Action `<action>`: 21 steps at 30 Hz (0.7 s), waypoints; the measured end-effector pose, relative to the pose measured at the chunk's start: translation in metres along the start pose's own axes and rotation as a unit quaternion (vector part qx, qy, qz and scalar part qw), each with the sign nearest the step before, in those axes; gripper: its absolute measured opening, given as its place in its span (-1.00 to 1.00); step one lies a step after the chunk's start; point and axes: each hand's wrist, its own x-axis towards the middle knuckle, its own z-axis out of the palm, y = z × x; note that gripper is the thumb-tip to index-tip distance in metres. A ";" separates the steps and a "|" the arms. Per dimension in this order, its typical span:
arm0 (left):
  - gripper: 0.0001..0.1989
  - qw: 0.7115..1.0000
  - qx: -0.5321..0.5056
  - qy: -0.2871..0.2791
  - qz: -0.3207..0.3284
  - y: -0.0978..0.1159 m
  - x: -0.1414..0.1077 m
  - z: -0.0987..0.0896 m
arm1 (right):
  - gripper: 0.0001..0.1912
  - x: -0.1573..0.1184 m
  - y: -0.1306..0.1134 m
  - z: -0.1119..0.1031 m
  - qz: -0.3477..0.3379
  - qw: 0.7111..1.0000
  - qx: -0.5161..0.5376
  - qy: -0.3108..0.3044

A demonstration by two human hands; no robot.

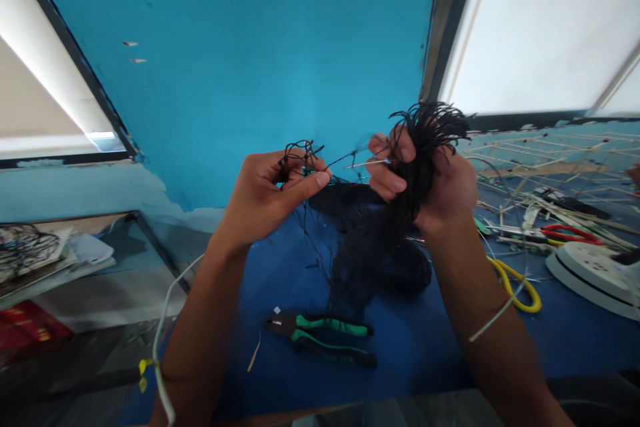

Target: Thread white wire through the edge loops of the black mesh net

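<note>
My left hand [280, 190] pinches a tangle of black cord netting [303, 150] between thumb and forefinger. From there a thin black strand runs across to my right hand [445, 190]. My right hand is closed round a thick bundle of black cords [425, 153], whose loose ends fan out above the fist. A thin, light-coloured needle-like rod [367, 163] sticks out leftward from the right fingers. Below both hands, a dark heap of netting [355, 260] hangs or lies over the blue table. Pliers with green and black handles [325, 337] lie in front of it.
On the right of the blue table [425, 360] are yellow-handled scissors [520, 287], a red-handled tool [575, 235], a white rounded device [595, 277] and many thin sticks [550, 153]. A shelf with papers [75, 257] stands at left. Behind rises a blue wall [250, 47].
</note>
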 end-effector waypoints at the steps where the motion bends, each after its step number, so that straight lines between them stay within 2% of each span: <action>1: -0.79 1.000 -0.003 -0.007 -0.002 0.001 -0.001 0.000 | -0.53 -0.001 0.000 0.000 0.023 1.000 0.007 -0.017; 4: -0.81 1.000 -0.007 -0.023 0.000 0.005 -0.004 0.000 | -0.53 -0.003 0.000 -0.001 0.070 0.995 0.022 -0.073; 7: -0.82 1.000 -0.002 -0.024 0.000 0.008 -0.007 -0.002 | -0.57 -0.004 0.002 -0.002 0.089 0.992 0.018 -0.093; 10: -0.81 1.000 0.007 -0.026 -0.001 0.010 -0.008 -0.003 | -0.55 -0.005 0.003 -0.002 0.093 0.991 -0.004 -0.091; 15: -0.79 0.998 0.012 -0.064 -0.020 0.010 -0.004 -0.003 | -0.54 -0.001 0.004 -0.001 0.073 0.994 -0.008 -0.085; 21: -0.80 0.995 -0.065 -0.055 -0.055 0.007 -0.001 -0.004 | -0.61 0.002 0.009 0.000 0.015 0.999 0.006 -0.034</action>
